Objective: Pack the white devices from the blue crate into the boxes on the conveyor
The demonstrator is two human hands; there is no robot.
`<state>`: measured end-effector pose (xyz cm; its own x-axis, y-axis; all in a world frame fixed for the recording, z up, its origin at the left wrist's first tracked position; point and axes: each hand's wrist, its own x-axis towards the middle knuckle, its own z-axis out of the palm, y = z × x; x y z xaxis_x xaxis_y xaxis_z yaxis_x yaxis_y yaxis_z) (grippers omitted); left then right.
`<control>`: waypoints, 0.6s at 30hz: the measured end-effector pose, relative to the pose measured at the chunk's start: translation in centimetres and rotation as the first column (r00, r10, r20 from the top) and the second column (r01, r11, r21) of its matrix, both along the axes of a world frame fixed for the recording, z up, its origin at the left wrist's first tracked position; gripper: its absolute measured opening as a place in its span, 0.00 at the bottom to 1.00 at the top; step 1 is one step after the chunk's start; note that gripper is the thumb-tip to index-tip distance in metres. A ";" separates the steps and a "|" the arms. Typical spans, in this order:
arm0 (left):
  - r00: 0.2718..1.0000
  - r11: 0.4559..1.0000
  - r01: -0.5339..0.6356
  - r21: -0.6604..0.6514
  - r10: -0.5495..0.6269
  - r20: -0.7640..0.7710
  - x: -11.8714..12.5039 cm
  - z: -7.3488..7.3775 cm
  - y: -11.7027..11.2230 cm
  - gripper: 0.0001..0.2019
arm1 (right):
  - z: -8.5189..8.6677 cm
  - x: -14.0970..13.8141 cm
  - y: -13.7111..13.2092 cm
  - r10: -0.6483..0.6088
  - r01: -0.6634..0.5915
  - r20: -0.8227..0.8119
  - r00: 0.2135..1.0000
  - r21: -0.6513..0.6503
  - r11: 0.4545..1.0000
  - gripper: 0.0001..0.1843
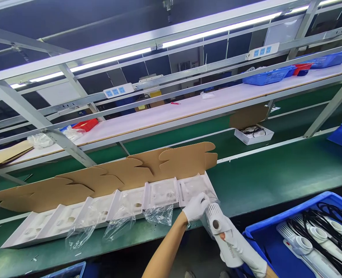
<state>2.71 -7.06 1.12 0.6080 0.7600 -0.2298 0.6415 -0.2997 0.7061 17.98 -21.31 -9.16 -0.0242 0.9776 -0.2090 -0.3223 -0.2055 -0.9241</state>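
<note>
A white cylindrical plastic appliance with a ribbed round head (217, 220) sits at five o'clock in the view, gripped by both white-gloved hands: the left hand (196, 206) closes on its head, the right hand (240, 247) wraps its body. At ten o'clock from it, a row of open white tray boxes with brown cardboard flaps (107, 208) lies on the green table (275, 173), clear plastic bags (159, 214) draped over their front edges. At three o'clock stands a blue plastic bin (263, 227) of similar appliances.

Beyond the fingertips runs a green conveyor belt (275, 173) — above it a white shelf (188, 106), metal framing (28, 112) and bright tube lights (217, 29).
</note>
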 end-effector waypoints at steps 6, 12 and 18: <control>0.974 0.979 0.198 0.044 -0.192 -0.119 -1.7 3.1 -3.3 0.18 | 0.2 -1.2 3.4 -0.099 0.076 0.219 0.971 0.111 0.991 0.43; 0.962 0.985 0.133 0.114 -0.100 -0.254 -7.0 3.0 -3.4 0.23 | 3.7 -0.6 4.0 0.069 -0.240 -0.497 0.865 -0.289 0.927 0.37; 0.978 0.962 -0.190 0.193 0.203 -0.050 -8.1 -0.3 -3.9 0.24 | 5.7 -1.2 3.9 0.037 -0.318 -0.761 0.647 -0.226 0.921 0.45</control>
<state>-5.35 -10.95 0.79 0.4297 0.8964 -0.1085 0.7461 -0.2848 0.6019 16.79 -17.39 -3.45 -0.4717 0.8177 -0.3299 -0.7830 -0.5605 -0.2698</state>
